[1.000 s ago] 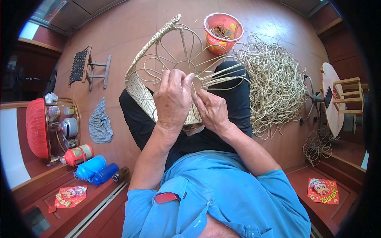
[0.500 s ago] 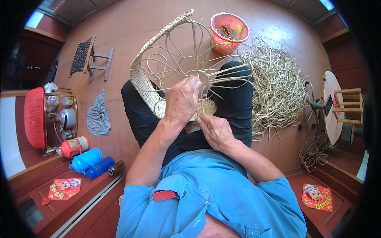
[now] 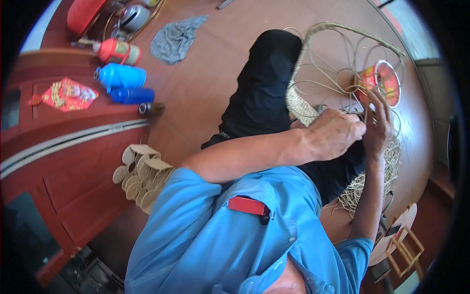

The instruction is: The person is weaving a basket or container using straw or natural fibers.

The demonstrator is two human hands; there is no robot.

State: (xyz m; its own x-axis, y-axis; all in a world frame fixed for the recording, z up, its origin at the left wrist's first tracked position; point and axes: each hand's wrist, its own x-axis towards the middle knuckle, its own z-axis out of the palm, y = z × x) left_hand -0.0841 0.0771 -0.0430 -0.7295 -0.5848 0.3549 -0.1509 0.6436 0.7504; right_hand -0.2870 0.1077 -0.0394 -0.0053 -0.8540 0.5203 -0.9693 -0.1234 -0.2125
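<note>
A half-woven basket (image 3: 299, 105), a frame of thin bent wires with a pale straw braid along one edge, stands tilted over my lap at the upper right. My left hand (image 3: 335, 134) is closed at its lower part, fingers curled round something I cannot make out. Against it, my right hand (image 3: 378, 125) points upward among the wires with fingers stretched and slightly apart. A thin strand or wire passes near the fingertips, too fine to tell apart. Where the two hands meet, the lower wires are hidden.
A red bucket (image 3: 381, 83) stands beyond the wires. Loose straw cord (image 3: 391, 164) lies heaped beside my right forearm. To the left are flasks (image 3: 125, 76), a grey checked cloth (image 3: 178, 40) and stacked woven pieces (image 3: 142, 174). A wooden stool (image 3: 406, 255) is at the lower right.
The view has swung, and the basket and both hands now appear farther right. My right hand has left the woven band and come up beside the left, its fingers straightened.
</note>
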